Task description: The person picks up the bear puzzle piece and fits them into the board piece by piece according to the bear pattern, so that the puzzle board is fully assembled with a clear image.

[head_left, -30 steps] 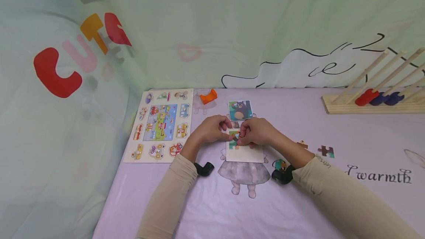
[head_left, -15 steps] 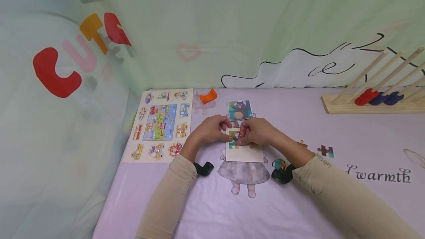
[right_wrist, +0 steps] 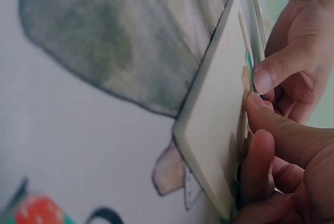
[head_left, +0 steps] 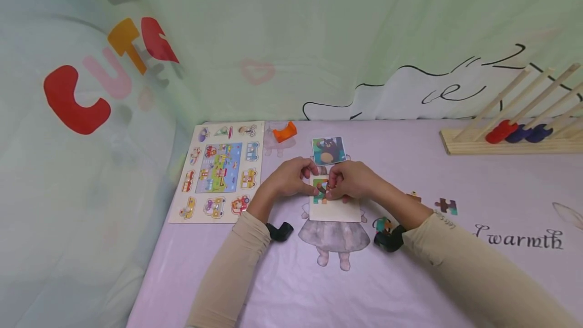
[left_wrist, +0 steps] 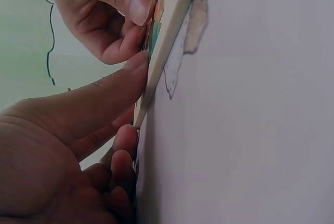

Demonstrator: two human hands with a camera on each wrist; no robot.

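Note:
A pale wooden puzzle tray (head_left: 336,212) lies flat in front of me, with colourful jigsaw pieces (head_left: 319,199) fitted along its left side. My left hand (head_left: 290,177) holds the tray's left side, its thumb on the pieces and other fingers curled at the edge in the left wrist view. From the right, my right hand (head_left: 354,180) pinches a small jigsaw piece (head_left: 322,186) over the tray; the fingers partly hide it. Both thumbs nearly meet in the right wrist view. Just beyond the tray lies a square bear picture card (head_left: 329,151).
Loose jigsaw pieces (head_left: 446,206) lie to the right, some partly behind my right forearm. A vehicle peg puzzle (head_left: 218,168) is at the left, near an orange block (head_left: 285,132). A wooden bead rack (head_left: 510,147) stands at the back right.
The piece under my fingers has shifted slightly and lies lower among the fitted ones. Both hands stay at almost the same place.

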